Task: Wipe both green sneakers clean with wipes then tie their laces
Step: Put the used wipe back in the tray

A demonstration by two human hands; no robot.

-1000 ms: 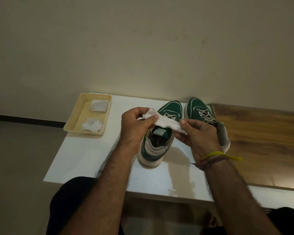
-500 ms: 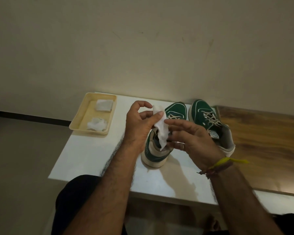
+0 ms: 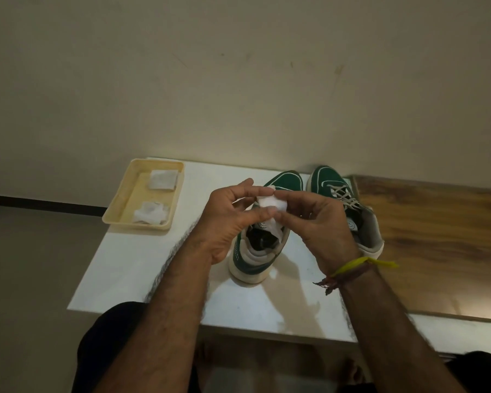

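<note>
On the white counter (image 3: 131, 268), your two green sneakers stand side by side, the left sneaker (image 3: 255, 251) under your hands and the right sneaker (image 3: 338, 199) just beside it, laces apparently untied. The beige tray (image 3: 116, 211) at the far left corner holds two spare wipes, a folded wipe (image 3: 163, 179) and a crumpled wipe (image 3: 150, 212). Your left hand (image 3: 227, 219) and right hand (image 3: 321, 222) each pinch the wipe (image 3: 270, 205) in a fingertip grip above the left sneaker; wiping looks barely begun, so next bring it down onto the upper.
</note>
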